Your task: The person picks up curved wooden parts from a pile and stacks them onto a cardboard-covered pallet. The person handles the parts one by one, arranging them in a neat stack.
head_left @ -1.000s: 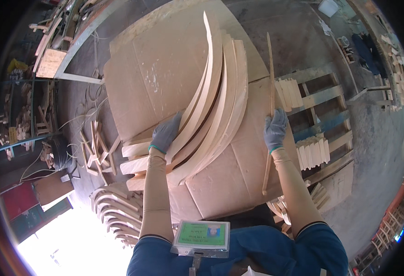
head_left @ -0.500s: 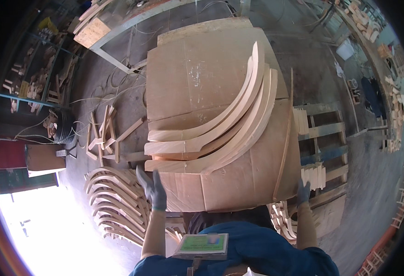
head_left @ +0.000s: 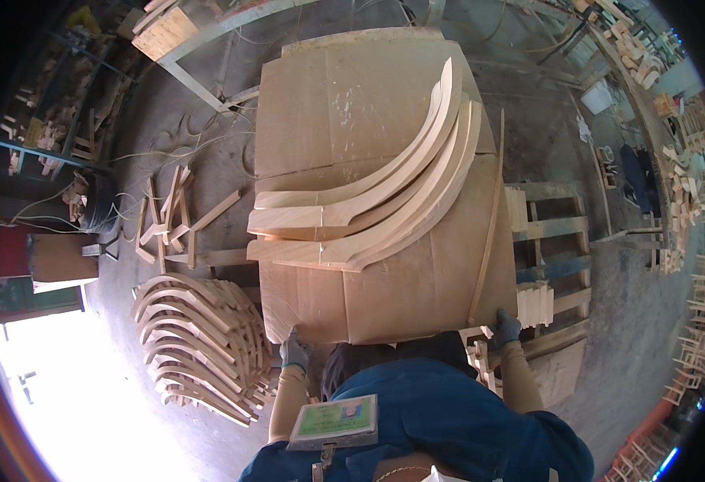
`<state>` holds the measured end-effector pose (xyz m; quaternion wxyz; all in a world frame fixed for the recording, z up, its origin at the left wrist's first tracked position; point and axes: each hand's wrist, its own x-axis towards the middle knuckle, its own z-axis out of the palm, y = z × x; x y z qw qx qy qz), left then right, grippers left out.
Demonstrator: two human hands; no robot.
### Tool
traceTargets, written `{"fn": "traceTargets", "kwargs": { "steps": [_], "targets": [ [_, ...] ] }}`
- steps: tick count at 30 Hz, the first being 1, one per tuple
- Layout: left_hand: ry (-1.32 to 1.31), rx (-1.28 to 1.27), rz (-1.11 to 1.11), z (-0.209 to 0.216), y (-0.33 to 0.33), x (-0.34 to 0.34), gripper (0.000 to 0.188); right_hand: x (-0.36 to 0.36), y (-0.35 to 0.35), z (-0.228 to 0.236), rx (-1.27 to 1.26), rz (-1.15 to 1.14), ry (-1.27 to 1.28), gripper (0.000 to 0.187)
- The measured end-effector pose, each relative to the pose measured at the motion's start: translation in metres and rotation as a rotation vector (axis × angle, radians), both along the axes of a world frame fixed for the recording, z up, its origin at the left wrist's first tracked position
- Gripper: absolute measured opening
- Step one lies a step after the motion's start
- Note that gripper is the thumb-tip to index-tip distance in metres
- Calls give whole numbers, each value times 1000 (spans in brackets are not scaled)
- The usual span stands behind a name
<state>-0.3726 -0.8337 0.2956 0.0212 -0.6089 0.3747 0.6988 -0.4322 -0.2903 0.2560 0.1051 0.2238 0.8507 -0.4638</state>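
Note:
A broad sheet of brown cardboard covers the surface in front of me. On it lie several curved pale wooden pieces, nested side by side, with their straight ends at the left and tips sweeping up to the far right. My left hand, in a grey glove, is closed at the cardboard's near left corner. At the near right corner my right hand, also gloved, grips the edge, its fingertips partly hidden. Near that hand a thin wooden strip lies along the cardboard's right side.
Left of the cardboard stands a stack of curved wooden pieces, with loose wooden frame parts beyond it. A wooden pallet with short pieces sits at the right. Shelving lines the far left; a metal-framed bench stands ahead.
My left hand has come down from beside the curved pieces' ends to the near left corner. My right hand has shifted inward onto the near right corner. Both have closed on the cardboard edge.

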Motion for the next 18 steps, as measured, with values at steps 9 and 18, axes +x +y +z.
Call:
{"fn": "traceTargets", "kwargs": {
  "steps": [9,18],
  "targets": [
    [-4,-291,-918,40,-32,-36,29,-116,-27,83,312,497,-568,27],
    [477,882,12,25,176,-180,29,-366,-249,167,355,1084,896,36]
  ]
}}
